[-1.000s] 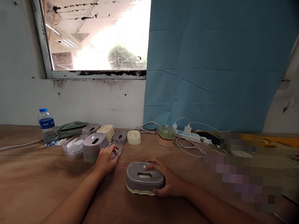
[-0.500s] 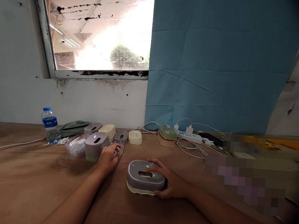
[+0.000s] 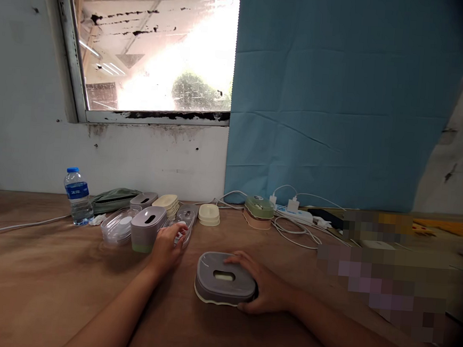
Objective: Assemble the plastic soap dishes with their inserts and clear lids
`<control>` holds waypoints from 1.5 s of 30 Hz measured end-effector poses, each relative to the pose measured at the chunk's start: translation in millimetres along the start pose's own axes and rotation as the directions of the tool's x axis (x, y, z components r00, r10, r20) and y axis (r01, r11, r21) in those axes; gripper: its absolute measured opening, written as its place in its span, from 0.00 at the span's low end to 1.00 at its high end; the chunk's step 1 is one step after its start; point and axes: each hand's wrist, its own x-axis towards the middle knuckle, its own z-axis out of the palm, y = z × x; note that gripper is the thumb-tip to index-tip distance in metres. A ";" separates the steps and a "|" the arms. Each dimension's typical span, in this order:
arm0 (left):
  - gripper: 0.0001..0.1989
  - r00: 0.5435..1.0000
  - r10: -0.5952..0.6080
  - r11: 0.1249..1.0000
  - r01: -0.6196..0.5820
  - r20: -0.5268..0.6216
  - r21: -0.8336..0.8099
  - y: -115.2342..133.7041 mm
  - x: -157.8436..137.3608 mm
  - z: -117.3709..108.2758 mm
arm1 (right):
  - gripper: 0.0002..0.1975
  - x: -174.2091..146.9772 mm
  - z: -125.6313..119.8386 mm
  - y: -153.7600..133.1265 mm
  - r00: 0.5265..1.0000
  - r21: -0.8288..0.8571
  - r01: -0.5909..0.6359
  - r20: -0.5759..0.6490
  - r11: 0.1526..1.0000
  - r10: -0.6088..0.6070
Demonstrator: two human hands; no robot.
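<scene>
My right hand (image 3: 265, 287) is closed around the right side of a grey oval plastic box (image 3: 222, 285). The box has a slot in its top and a cream rim at its base, and it rests on the table. Farther back, my left hand (image 3: 168, 245) has its fingers curled on a clear plastic cover (image 3: 188, 236), partly hidden behind them. A taller mauve box (image 3: 147, 231) with a slotted top and green base stands just left of that hand. Another clear plastic cover (image 3: 113, 228) lies left of the mauve box.
Behind are stacked cream pieces (image 3: 167, 203), a single cream piece (image 3: 209, 214) and a green-and-peach box (image 3: 258, 212). A water bottle (image 3: 77, 199) and dark pouch (image 3: 113, 200) stand back left. White cables (image 3: 296, 237) run from a power strip (image 3: 292, 214) at the back right.
The clear cover at my left hand has risen and tipped up in front of the grey piece behind it. My right fingers have drawn back from the grey box's slot toward its edge.
</scene>
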 end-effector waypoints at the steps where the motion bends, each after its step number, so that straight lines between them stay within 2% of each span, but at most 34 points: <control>1: 0.08 1.000 -0.006 0.999 0.004 -0.031 -0.047 2.4 0.0 -0.7 | 0.38 0.3 -0.2 0.0 1.000 0.006 0.006 -0.004 1.000 -0.006; 4: 0.06 0.986 -0.103 0.962 0.065 -0.132 -0.265 10.4 1.0 -2.4 | 0.39 0.4 0.9 0.8 1.000 0.028 0.007 -0.012 1.000 -0.007; 6: 0.08 0.959 -0.212 0.887 0.108 -0.189 -0.450 14.3 2.6 -2.7 | 0.39 0.2 2.7 2.4 1.000 0.045 0.006 -0.026 0.999 -0.005; 8: 0.10 0.930 -0.308 0.767 0.116 -0.203 -0.631 16.2 4.6 -2.4 | 0.38 0.1 4.5 4.3 0.999 0.066 0.008 -0.043 0.998 -0.005; 11: 0.13 0.896 -0.416 0.560 0.116 -0.157 -0.821 15.5 7.1 -1.3 | 0.38 0.1 5.8 6.1 0.997 0.096 0.010 -0.073 0.995 -0.003; 17: 0.20 0.810 -0.586 0.214 0.152 -0.002 -0.965 12.2 9.9 -0.9 | 0.38 0.8 6.2 5.9 0.996 0.090 0.026 -0.087 0.996 -0.018; 24: 0.14 0.772 -0.624 0.023 0.176 0.123 -0.984 12.4 9.0 -3.5 | 0.37 2.9 5.2 2.7 0.999 0.059 -0.010 -0.050 0.998 0.013; 29: 0.12 0.777 -0.594 -0.049 0.224 0.209 -0.973 12.5 7.2 -2.9 | 0.36 2.8 5.6 -0.6 0.998 0.046 -0.035 -0.040 0.998 0.037; 33: 0.15 0.828 -0.473 -0.094 0.293 0.302 -0.951 14.5 5.9 -1.0 | 0.42 1.6 9.0 2.8 0.992 0.111 -0.092 -0.077 0.990 0.101; 35: 0.17 0.837 -0.403 -0.098 0.362 0.369 -0.927 17.2 4.3 0.8 | 0.47 1.5 11.4 6.7 0.989 0.156 -0.102 -0.089 0.983 0.117; 40: 0.16 0.794 -0.290 -0.011 0.555 0.534 -0.832 25.7 -2.3 5.1 | 0.56 1.8 15.7 17.0 0.983 0.185 -0.131 -0.102 0.974 0.152; 45: 0.14 0.762 -0.252 0.129 0.638 0.597 -0.759 24.0 -5.2 10.3 | 0.61 1.6 14.3 16.2 0.980 0.230 -0.163 -0.079 0.960 0.185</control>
